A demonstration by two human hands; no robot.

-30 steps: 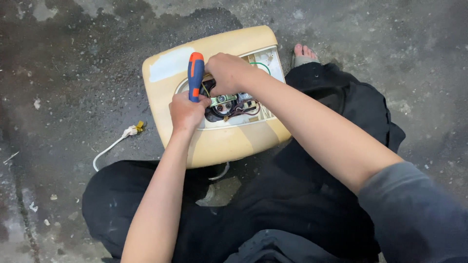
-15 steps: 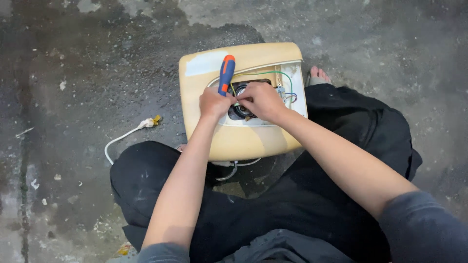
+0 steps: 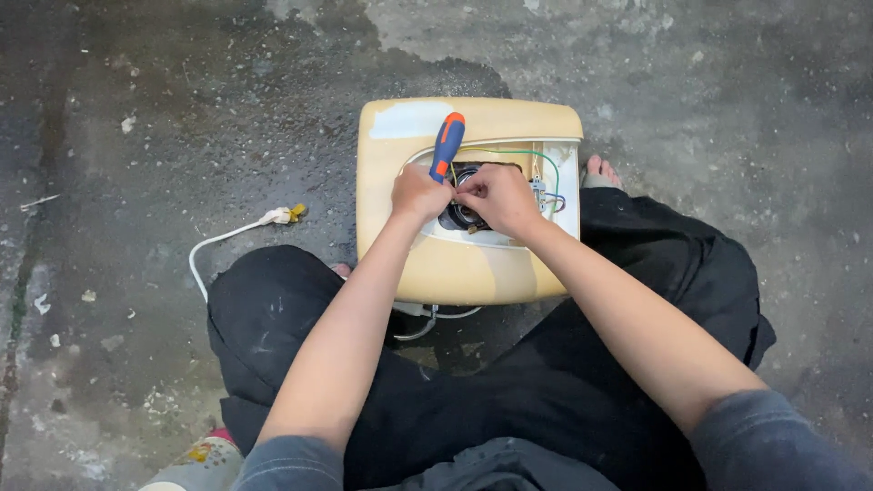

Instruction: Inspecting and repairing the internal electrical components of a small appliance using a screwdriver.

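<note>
Head view: I see rough grey concrete floor [image 3: 136, 109], stained, with small debris. Cream plastic appliance housing [image 3: 473, 273], rounded corners, lies on floor between my knees, pale blue patch [image 3: 409, 118] at top left corner. Oval opening [image 3: 473, 195] shows dark parts and green wire [image 3: 536, 156]. My left hand [image 3: 418, 193] closes around blue-orange screwdriver [image 3: 446, 145], handle up. My right hand [image 3: 498, 198] pinches inside opening; what it grips, I cannot tell. White cord with plug [image 3: 284, 215] lies on floor at left.

Cord [image 3: 227, 238] left of casing [image 3: 464, 273]
</note>
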